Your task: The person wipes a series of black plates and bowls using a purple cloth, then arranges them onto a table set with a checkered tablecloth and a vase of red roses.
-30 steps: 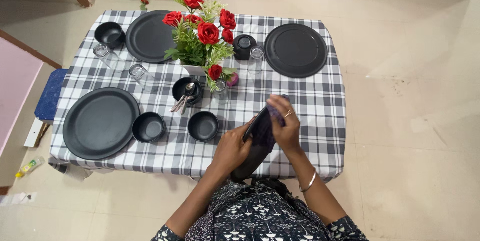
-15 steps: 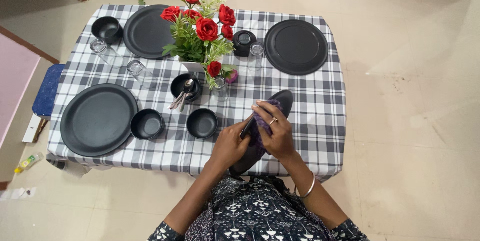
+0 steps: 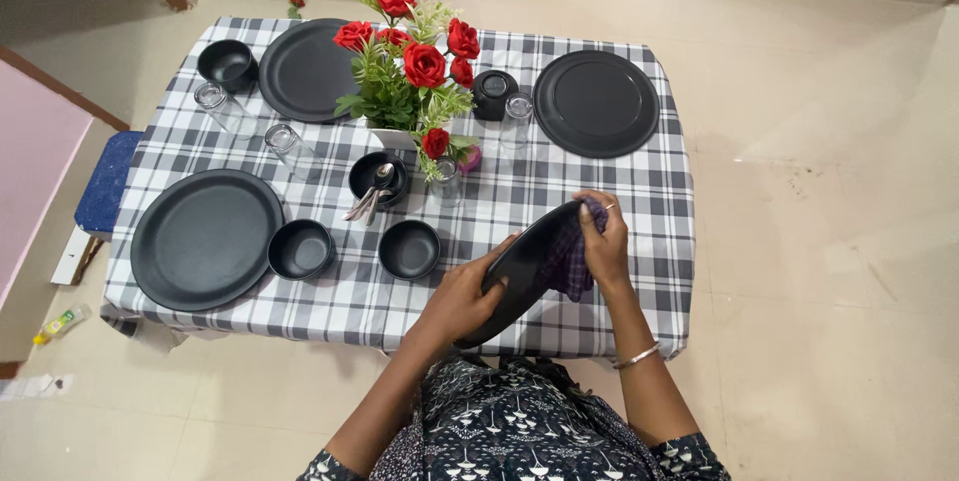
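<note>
A black plate (image 3: 519, 271) is held tilted on edge above the near side of the checked table (image 3: 639, 201). My left hand (image 3: 463, 293) grips its lower left rim. My right hand (image 3: 604, 241) presses a purple checked cloth (image 3: 569, 259) against the plate's upper right rim, with the cloth hanging down behind the plate.
Three black plates (image 3: 205, 238) (image 3: 305, 69) (image 3: 595, 102) lie on the table with several black bowls (image 3: 409, 248) and clear glasses (image 3: 285, 144). A vase of red roses (image 3: 410, 71) stands in the middle beside a bowl holding spoons (image 3: 376, 181). A blue stool (image 3: 105, 186) is at the left.
My right hand has slid the cloth from the plate's middle to its upper right rim. The plate has tipped flatter and shifted right, and my left hand moved with it.
</note>
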